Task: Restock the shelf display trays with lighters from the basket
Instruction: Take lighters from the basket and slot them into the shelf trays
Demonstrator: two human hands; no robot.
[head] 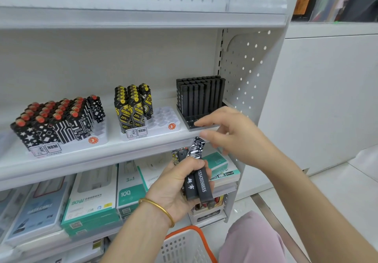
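My left hand (176,183) grips a bundle of lighters (196,172) below the shelf edge: plain black ones with white print, a black-and-white patterned one and a yellow-marked one. My right hand (231,131) hovers with fingers spread and empty, just above the bundle and in front of the black display tray (191,124), which holds several plain black lighters (199,96) at the back. A white middle tray (163,122) carries yellow-and-black lighters (133,105) on its left side. The left tray (98,138) holds black-and-white lighters with red tops (55,119).
A white basket with an orange rim (184,242) sits low in the middle, beside my knee in pink cloth (251,240). Boxed chargers (94,199) fill the shelf below. The perforated shelf side panel (245,74) stands right of the black tray.
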